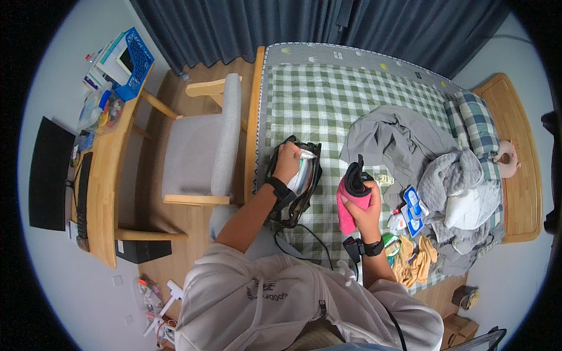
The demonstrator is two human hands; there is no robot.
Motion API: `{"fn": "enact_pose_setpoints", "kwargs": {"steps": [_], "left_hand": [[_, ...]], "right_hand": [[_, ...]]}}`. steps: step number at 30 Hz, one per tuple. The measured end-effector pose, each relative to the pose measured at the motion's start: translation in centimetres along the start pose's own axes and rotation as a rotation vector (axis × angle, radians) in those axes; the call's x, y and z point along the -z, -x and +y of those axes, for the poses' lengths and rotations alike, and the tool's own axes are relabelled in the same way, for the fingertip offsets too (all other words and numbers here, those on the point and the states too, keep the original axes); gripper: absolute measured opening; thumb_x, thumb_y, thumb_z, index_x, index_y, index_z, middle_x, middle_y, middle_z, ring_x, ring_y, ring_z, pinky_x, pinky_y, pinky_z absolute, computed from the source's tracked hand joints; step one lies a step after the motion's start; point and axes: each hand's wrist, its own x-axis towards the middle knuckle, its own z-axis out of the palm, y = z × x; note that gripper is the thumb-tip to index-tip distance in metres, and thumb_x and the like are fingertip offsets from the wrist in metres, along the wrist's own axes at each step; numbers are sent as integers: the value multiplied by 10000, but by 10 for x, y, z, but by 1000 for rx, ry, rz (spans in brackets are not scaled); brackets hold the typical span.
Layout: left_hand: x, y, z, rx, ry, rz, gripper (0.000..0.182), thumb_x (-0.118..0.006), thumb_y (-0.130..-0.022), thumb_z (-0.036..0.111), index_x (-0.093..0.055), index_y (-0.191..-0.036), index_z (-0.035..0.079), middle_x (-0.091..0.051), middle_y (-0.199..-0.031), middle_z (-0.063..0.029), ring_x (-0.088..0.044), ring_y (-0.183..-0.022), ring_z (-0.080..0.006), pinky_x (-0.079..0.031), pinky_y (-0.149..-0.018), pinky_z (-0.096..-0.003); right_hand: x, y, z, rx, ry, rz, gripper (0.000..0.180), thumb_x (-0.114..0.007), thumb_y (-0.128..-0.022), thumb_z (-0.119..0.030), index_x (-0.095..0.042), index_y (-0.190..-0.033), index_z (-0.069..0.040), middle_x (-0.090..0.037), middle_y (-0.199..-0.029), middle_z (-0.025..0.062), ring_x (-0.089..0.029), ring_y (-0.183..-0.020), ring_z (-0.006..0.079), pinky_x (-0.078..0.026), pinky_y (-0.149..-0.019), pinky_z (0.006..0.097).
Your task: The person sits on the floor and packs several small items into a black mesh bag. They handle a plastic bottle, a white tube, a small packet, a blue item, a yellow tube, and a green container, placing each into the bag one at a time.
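Note:
My left hand (287, 161) is at the opening of a black bag with see-through sides (317, 175), its fingers curled at the rim; part of the grip is hidden. Inside the bag, white and silvery packets (300, 175) show. In my right hand (368, 210) is a rolled pink and black cloth item (352, 215), its black end pointing up and away from me. Both wrists wear black straps, and a black cable (322, 245) runs over the bed near the bag.
The bag rests on a green checked bedspread (307, 101). To the right lie a grey garment (395, 131), blue and white packs (412, 210), tan cloth (415, 263) and a grey plush blanket (448, 175). A chair (193, 153) and a wooden desk (105, 188) stand left.

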Motion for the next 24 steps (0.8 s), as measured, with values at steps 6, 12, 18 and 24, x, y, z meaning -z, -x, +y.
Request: {"fn": "enact_pose_setpoints", "kwargs": {"steps": [6,12,18,24], "left_hand": [[8,-6,-1,-26,-140,-25,88,-639,-859,-16,-581,-923,2,-579,-969,-193,-552,-1002,-376,-467,-864,-448],[-6,-7,-12,86,-123,-153,247,-583,-891,-46,-613,-1128,17,-601,-1156,-191,-595,-1086,-349,-509,-883,-426],[-3,-8,-20,133,-145,-347,346,-644,-892,-1,-579,-1228,48,-645,-1164,-165,-655,-1048,-304,-548,-881,-429],[2,-15,-20,315,118,-605,404,-711,-885,64,-522,-1242,60,-640,-1021,-108,-657,-817,-187,-561,-748,-345]], "right_hand": [[-4,0,1,-64,-68,-10,425,-771,-751,33,-499,-1062,-66,-569,-1033,2,-543,-965,99,-448,-889,265],[-9,-3,0,-61,-95,-27,433,-772,-755,36,-495,-1074,-60,-572,-1040,3,-544,-976,98,-447,-895,265],[-1,-5,3,-44,12,-25,429,-774,-751,40,-503,-1068,-58,-572,-1038,3,-548,-976,99,-445,-898,265],[-3,-3,7,-92,-46,-22,431,-770,-749,42,-504,-1074,-56,-566,-1034,7,-547,-975,104,-444,-902,265]]}}
